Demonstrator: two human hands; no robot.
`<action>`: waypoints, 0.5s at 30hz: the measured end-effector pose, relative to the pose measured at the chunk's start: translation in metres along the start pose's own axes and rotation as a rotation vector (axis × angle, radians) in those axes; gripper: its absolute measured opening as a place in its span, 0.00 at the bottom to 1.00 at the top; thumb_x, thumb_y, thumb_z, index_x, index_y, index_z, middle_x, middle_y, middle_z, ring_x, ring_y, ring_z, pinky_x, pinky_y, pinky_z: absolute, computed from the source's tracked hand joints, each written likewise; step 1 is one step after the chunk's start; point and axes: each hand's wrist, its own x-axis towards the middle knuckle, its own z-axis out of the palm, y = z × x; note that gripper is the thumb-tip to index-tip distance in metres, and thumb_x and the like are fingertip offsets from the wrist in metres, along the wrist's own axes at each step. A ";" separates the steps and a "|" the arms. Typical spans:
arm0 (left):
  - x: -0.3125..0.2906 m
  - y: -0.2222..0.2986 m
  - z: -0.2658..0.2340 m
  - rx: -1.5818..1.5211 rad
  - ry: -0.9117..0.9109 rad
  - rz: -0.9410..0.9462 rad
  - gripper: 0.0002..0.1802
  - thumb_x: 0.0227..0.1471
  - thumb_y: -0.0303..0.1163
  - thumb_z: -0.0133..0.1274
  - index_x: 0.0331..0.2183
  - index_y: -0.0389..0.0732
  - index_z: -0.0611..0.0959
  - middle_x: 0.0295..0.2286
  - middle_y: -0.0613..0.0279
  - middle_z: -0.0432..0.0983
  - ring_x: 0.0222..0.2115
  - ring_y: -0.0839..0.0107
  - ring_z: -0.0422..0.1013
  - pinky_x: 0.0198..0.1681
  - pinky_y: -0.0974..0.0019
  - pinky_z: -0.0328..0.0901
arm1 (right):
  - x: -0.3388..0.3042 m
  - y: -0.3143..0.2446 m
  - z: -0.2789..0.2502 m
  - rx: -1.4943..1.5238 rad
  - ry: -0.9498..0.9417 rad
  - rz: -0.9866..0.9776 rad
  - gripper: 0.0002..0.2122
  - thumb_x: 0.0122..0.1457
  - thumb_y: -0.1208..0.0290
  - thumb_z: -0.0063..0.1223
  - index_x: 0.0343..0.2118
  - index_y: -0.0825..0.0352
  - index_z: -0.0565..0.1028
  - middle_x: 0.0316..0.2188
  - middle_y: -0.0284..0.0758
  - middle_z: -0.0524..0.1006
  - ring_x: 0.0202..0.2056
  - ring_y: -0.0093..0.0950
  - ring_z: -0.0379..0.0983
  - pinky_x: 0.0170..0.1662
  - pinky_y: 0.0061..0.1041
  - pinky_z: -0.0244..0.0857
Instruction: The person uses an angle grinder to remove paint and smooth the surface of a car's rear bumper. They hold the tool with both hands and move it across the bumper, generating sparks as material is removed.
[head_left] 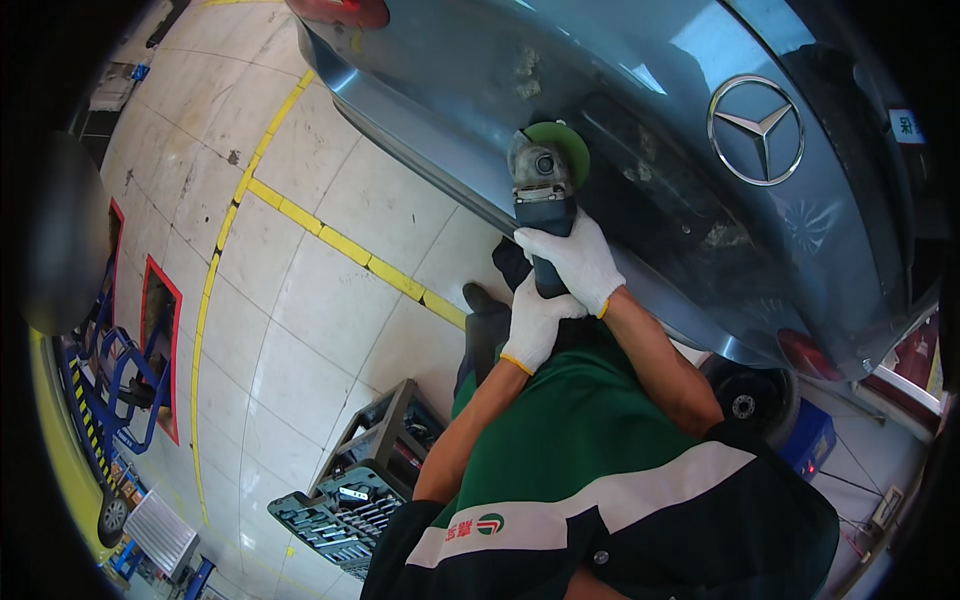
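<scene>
An angle grinder point(543, 208) with a green disc point(573, 152) is in both my hands, its head at the dented rear of a grey-blue car point(430, 75). My right hand point(582, 262), in a white knit glove, is closed around the grinder's body just behind the head. Closer to me, my left hand point(538, 318), gloved the same way, wraps the rear end of the tool. The disc's edge is at a dark, scraped recess point(640, 170) in the panel; whether it touches the metal I cannot tell.
A round chrome emblem point(756, 130) is on the car to the right. An open socket tool case point(345, 510) and a grey tool cart point(395, 420) stand at lower left. A wheel point(745, 405) and a blue box point(808, 440) are at right. Yellow lines point(320, 230) cross the tiled floor.
</scene>
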 end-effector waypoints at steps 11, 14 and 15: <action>0.000 0.001 0.000 -0.026 -0.007 -0.017 0.24 0.46 0.24 0.62 0.48 0.33 0.79 0.40 0.61 0.82 0.40 0.70 0.79 0.48 0.64 0.73 | 0.001 0.000 0.000 -0.023 0.002 -0.036 0.24 0.51 0.60 0.72 0.47 0.70 0.78 0.37 0.37 0.82 0.37 0.26 0.78 0.45 0.29 0.73; -0.001 0.000 0.000 0.012 0.011 -0.004 0.24 0.46 0.24 0.62 0.48 0.33 0.80 0.40 0.60 0.83 0.40 0.70 0.79 0.48 0.64 0.73 | -0.001 0.002 -0.001 -0.005 -0.005 -0.032 0.24 0.51 0.60 0.72 0.46 0.70 0.78 0.37 0.37 0.82 0.37 0.27 0.78 0.45 0.29 0.73; 0.000 0.000 0.000 0.019 0.003 0.000 0.24 0.46 0.24 0.62 0.48 0.33 0.80 0.40 0.60 0.83 0.40 0.69 0.79 0.48 0.64 0.73 | 0.000 0.002 -0.001 -0.006 -0.006 -0.036 0.24 0.51 0.60 0.72 0.46 0.70 0.78 0.37 0.37 0.82 0.37 0.27 0.78 0.45 0.29 0.73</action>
